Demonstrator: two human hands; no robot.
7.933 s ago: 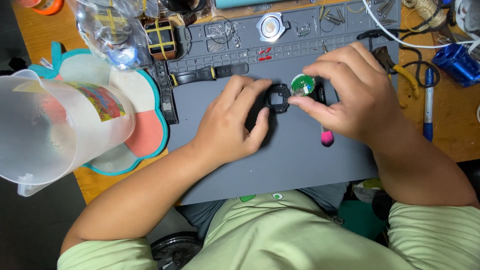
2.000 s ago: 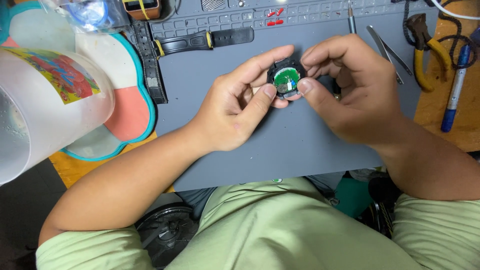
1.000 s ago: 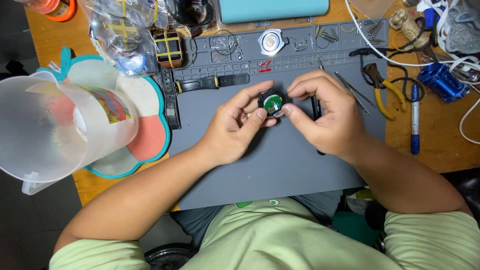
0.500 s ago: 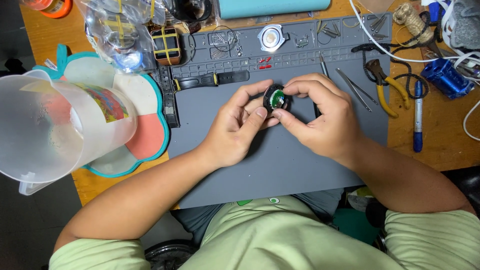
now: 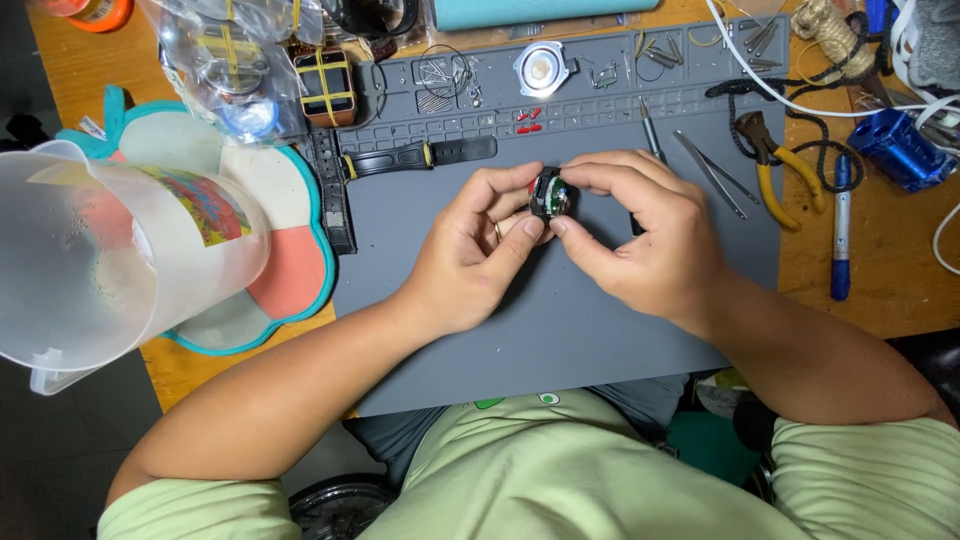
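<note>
Both hands pinch a small round watch case above the grey work mat.

From the left: a clear plastic jug point(image 5: 110, 260) stands on a flower-shaped coaster point(image 5: 285, 290) at the desk's edge. Next the left hand point(image 5: 470, 255) – thumb and fingers closed around the black watch case point(image 5: 550, 196), whose green inside shows – holds it over the grey mat point(image 5: 560, 330). The right hand point(image 5: 650, 235) grips the same case from the other side, fingertips tight on it. Further right lie tweezers point(image 5: 712, 172), yellow-handled pliers point(image 5: 775, 175) and a blue pen point(image 5: 840, 235).
</note>
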